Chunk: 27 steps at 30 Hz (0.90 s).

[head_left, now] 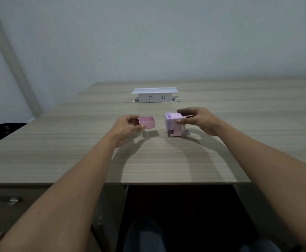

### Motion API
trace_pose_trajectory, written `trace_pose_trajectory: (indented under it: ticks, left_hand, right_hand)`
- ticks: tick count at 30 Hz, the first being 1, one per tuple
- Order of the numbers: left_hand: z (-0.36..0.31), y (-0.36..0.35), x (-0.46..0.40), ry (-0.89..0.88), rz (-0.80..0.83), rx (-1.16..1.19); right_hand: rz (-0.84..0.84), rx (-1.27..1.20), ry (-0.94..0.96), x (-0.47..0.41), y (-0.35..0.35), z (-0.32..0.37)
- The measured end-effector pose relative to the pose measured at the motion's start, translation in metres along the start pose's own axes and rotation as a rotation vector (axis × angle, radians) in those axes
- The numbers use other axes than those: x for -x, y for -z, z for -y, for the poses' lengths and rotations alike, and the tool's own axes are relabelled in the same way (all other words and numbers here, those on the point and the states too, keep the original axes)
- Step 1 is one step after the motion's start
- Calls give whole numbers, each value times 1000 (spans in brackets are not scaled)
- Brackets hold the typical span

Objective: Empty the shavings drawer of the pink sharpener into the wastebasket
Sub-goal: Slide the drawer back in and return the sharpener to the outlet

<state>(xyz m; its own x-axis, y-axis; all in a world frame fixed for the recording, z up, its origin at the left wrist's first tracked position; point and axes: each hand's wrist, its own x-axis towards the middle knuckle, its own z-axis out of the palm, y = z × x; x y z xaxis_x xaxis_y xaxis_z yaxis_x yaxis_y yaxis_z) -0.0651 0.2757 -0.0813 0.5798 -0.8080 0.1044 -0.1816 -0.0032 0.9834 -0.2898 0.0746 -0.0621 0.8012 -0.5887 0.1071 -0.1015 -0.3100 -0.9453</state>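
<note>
The pink sharpener (174,125) stands upright on the wooden desk (148,160), a little right of centre, with an empty slot low on its front. My right hand (197,120) grips its top from the right side. The pink shavings drawer (147,122) is out of the sharpener and held just above the desk, to the left of it. My left hand (128,127) pinches the drawer's left end between thumb and fingers. The drawer's open top faces up; I cannot tell what is inside. No wastebasket is in view.
A white pop-up socket box (155,95) stands at the back of the desk behind the sharpener. A drawer unit with a metal handle (12,200) sits under the desk at the left. A dark object (3,130) lies beyond the desk's left edge.
</note>
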Motion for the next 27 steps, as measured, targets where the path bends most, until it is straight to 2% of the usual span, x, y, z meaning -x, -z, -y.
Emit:
trace_pose_trajectory:
  ticks: [5,18,27]
  left_hand:
    - [17,-16,1,62,72,-37]
    - [22,-49,-5,-1,69,-34]
    - [17,-72,-9,-23,135,-41]
  right_hand:
    - [-30,28,17,1,0,1]
    - [-29,-11,10,-1,-1,-3]
    - [-30,-51,31,-1,-4,-7]
